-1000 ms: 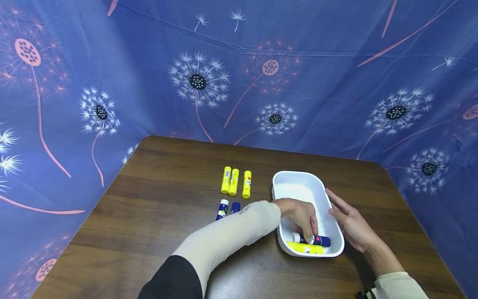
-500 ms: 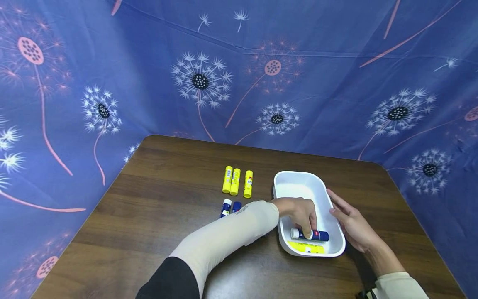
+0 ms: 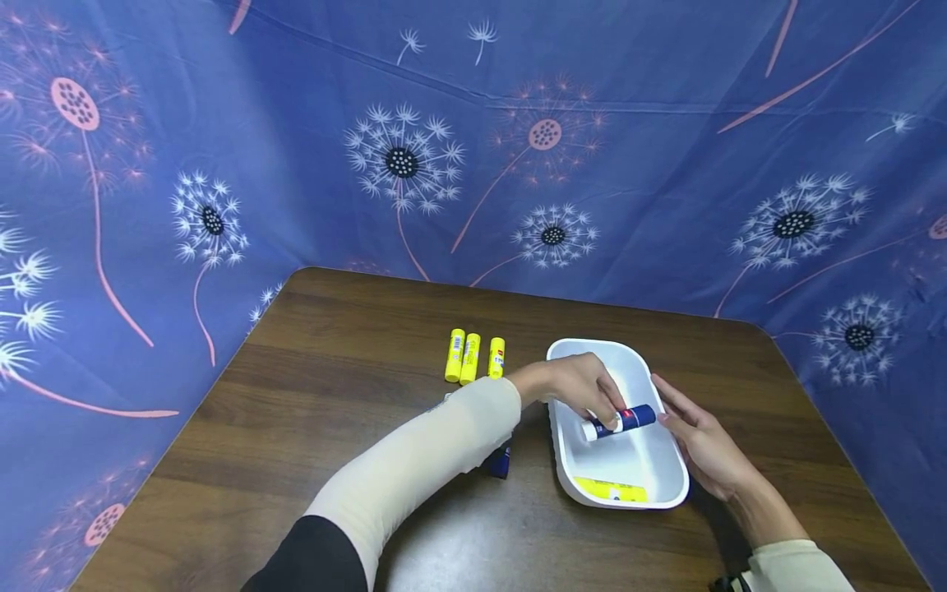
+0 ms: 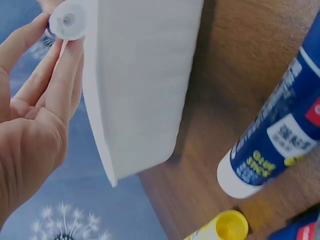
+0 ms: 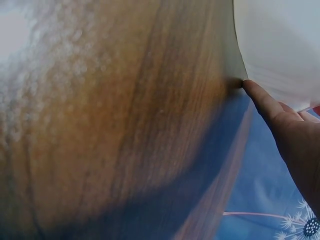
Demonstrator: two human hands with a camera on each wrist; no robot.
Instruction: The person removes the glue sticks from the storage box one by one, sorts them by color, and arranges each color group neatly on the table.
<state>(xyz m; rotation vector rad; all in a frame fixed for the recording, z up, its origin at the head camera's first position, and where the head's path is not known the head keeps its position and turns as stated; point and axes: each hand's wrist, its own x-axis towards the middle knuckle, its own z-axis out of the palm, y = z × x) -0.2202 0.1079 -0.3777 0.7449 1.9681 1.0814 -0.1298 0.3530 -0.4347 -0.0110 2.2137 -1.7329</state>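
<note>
My left hand (image 3: 580,385) pinches a navy glue stick (image 3: 638,418) between thumb and fingers, above the white plastic tray (image 3: 564,460). In the left wrist view the pale round end of that glue stick (image 4: 68,20) faces the camera, beside the tray wall (image 4: 142,85). A yellow glue stick (image 3: 610,491) lies inside the tray at its near end. Against the tray's right side rests my right hand (image 3: 703,448), its fingers extended along the outer wall and the thumb at the rim. One fingertip touches the wall in the right wrist view.
Several yellow glue sticks (image 3: 469,358) lie left of the tray on the wooden table (image 3: 311,395). Navy glue sticks (image 3: 499,464) are partly hidden under my left sleeve; one navy glue stick (image 4: 272,150) shows clearly from the left wrist. A blue patterned cloth (image 3: 311,164) hangs behind.
My left hand has lifted the navy glue stick from beside the yellow one, moving it up and toward the tray's far end. My right hand has stayed at the tray's side.
</note>
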